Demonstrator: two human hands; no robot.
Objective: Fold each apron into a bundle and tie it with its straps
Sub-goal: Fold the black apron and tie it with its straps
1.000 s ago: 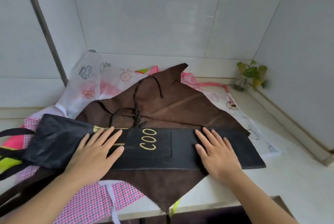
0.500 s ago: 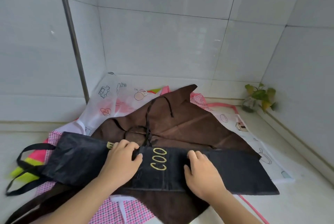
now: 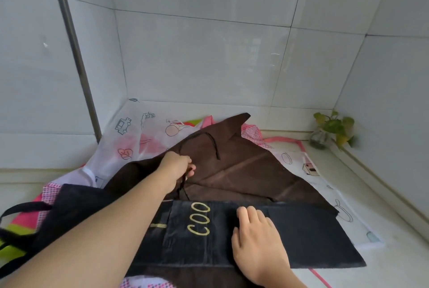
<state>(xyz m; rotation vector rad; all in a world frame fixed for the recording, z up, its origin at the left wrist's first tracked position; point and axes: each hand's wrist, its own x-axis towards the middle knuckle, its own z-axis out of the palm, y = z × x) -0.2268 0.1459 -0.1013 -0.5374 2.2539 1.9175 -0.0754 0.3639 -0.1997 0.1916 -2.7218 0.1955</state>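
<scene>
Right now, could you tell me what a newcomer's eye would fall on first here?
First, the folded black apron with yellow lettering, lying front and centre under the flat right hand. Behind it, the left hand pinches a thin dark strap on the brown apron. A small green plant sits in the far right corner.

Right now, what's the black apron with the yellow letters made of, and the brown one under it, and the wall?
The black apron looks like thick matte woven cloth, maybe denim: faint vertical streaks show beside the stitched letters. The brown apron seems a softer, thinner fabric with a slight sheen; it holds sharp fold creases. The wall looks like glossy glazed tile, with thin joints and blurry reflections.
</scene>
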